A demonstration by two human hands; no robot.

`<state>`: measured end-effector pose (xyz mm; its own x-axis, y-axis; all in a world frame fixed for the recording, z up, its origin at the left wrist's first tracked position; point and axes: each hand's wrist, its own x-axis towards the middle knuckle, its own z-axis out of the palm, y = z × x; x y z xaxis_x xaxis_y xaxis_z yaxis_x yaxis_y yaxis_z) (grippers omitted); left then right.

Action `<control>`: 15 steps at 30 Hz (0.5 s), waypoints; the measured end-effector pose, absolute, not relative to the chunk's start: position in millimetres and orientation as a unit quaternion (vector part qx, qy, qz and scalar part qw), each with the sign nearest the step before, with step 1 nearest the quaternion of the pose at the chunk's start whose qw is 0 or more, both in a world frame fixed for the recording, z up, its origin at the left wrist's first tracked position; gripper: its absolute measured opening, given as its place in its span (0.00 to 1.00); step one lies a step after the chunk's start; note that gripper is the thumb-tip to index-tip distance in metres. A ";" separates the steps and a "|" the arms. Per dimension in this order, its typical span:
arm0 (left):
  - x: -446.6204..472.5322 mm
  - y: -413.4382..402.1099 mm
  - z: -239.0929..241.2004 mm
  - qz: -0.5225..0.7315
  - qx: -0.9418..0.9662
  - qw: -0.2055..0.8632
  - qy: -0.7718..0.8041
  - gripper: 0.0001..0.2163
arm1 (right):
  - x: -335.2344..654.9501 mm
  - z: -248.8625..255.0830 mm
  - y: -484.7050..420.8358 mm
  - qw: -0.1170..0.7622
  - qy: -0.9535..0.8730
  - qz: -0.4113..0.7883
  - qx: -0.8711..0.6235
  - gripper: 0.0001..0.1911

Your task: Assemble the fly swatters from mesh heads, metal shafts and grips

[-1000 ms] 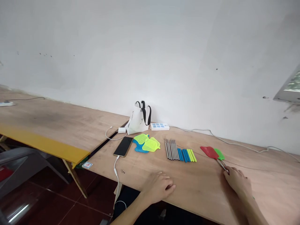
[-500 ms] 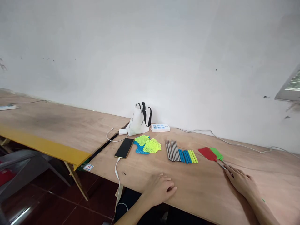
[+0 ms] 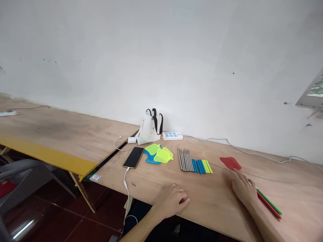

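Note:
My right hand (image 3: 243, 187) lies palm down over the thin shafts of two fly swatters, its fingers loosely stretched toward the red swatter head (image 3: 230, 163). Out from under the wrist run a green handle (image 3: 269, 201) and a red handle (image 3: 268, 205), side by side. The green head does not show. Near the table's front edge rests my left hand (image 3: 172, 201), loosely curved and holding nothing. In front of it are yellow-green swatter heads (image 3: 164, 155) over blue swatter heads (image 3: 152, 159), a row of grey metal rods (image 3: 185, 160), blue handle grips (image 3: 199, 166) and yellow-green handle grips (image 3: 207, 166).
A phone (image 3: 134, 157) on a white charging cable (image 3: 125, 185) lies left of the swatter heads. Behind stand a white bag (image 3: 148, 129) with black handles and a power strip (image 3: 172, 135) by the wall. A second table (image 3: 63, 131) adjoins on the left across a dark gap.
My right hand has shifted left over the swatters, uncovering the red and green handles. The green head has gone out of sight. My left hand stays in place.

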<state>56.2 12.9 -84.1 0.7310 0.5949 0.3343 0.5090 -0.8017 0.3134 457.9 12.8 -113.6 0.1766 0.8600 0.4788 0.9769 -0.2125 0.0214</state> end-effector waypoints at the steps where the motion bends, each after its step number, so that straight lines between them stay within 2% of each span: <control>1: 56.3 13.0 -84.3 0.213 0.925 0.100 0.298 0.14 | 445.0 -115.0 16.5 0.146 -0.637 -0.208 -0.727 0.29; 9: 55.2 12.4 -82.5 0.208 0.928 0.105 0.292 0.14 | 321.5 -133.9 38.2 0.163 -0.715 -0.234 -0.638 0.26; 15: 56.6 11.6 -79.4 0.205 0.927 0.103 0.297 0.14 | 300.5 -139.7 29.5 0.149 -0.719 -0.257 -0.628 0.29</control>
